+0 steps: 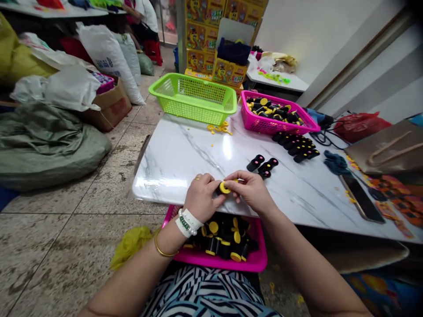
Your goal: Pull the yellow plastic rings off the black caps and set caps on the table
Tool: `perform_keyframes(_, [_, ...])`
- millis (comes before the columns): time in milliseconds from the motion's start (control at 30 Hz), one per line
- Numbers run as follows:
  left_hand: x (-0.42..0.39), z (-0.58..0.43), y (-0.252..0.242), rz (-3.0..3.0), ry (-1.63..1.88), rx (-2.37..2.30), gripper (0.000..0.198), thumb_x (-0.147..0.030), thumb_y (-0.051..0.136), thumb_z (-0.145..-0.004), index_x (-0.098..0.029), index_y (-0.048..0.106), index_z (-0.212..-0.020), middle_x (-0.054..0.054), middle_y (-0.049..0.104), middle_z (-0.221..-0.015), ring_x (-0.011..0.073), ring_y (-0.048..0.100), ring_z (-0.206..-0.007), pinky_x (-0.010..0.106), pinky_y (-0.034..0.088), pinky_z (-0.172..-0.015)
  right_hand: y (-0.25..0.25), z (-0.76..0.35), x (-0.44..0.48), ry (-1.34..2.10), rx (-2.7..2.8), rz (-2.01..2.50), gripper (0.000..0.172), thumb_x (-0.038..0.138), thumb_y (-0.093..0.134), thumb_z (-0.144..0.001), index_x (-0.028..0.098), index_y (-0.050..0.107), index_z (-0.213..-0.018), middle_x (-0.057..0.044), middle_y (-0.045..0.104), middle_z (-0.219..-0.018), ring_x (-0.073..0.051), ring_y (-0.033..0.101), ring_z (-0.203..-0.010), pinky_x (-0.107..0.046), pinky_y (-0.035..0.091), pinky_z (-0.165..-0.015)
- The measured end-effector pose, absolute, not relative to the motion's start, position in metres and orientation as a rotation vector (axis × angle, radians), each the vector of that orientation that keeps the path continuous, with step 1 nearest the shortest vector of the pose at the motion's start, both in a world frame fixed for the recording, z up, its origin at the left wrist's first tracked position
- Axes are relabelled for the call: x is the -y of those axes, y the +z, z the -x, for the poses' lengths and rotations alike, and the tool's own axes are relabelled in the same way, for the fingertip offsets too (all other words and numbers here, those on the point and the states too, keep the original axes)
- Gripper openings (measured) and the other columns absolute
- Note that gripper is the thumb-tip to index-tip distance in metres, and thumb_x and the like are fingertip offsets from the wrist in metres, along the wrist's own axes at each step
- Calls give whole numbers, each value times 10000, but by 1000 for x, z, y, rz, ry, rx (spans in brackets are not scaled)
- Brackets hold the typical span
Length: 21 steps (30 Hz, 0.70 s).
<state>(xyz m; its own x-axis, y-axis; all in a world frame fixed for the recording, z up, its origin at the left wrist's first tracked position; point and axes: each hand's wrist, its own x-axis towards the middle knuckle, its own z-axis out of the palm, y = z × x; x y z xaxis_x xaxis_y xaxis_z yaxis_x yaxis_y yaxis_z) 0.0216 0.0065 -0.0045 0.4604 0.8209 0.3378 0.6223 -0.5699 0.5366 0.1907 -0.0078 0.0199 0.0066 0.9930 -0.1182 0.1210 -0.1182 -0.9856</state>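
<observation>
One black cylinder [218, 189]: left hand [201, 198] fingers grip its body, right hand [253, 191] fingers pinch the yellow end [223, 189]; best hold body steady, keep end square.

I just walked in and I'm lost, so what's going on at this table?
A person's left hand holds a black cylinder with a yellow end, while the right hand is at that end. Below the table edge, a pink basket holds black and yellow pieces; a second pink basket on the table holds more. Black cylinders sit grouped nearby.
</observation>
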Motion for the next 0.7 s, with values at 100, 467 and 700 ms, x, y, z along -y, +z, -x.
perform_keyframes(100, [-7, -22, -5, -2363, 799, -1220, 164, -291, 670, -800, -214, 696, -942, 38, 543, -846, 208, 497, -847, 352, 425, -813, 20, -191, 5, 1253, 1243, 1436, 266, 393, 754, -723, 158, 688, -830, 33, 593, -531, -71, 451, -372, -183, 382, -325])
perform_keyframes(467, [-7, -22, -5, -2380, 768, -1212, 172, -336, 648, -832, -199, 686, -928, 39, 544, -820, 213, 493, -836, 361, 416, -811, 28, -181, 9, 1273, 1312, 1524, 197, 354, 653, -813, 208, 521, -801, 82, 526, -432, -77, 450, -313, -181, 373, -334])
perform_keyframes(700, [-7, -24, -5, -2405, 741, -1223, 186, -341, 637, -837, -188, 677, -934, 40, 548, -812, 218, 501, -828, 369, 416, -793, 28, -185, 7, 1202, 1385, 1522, 222, 376, 672, -806, 211, 524, -782, 88, 493, -442, -77, 435, -331, -183, 337, -328])
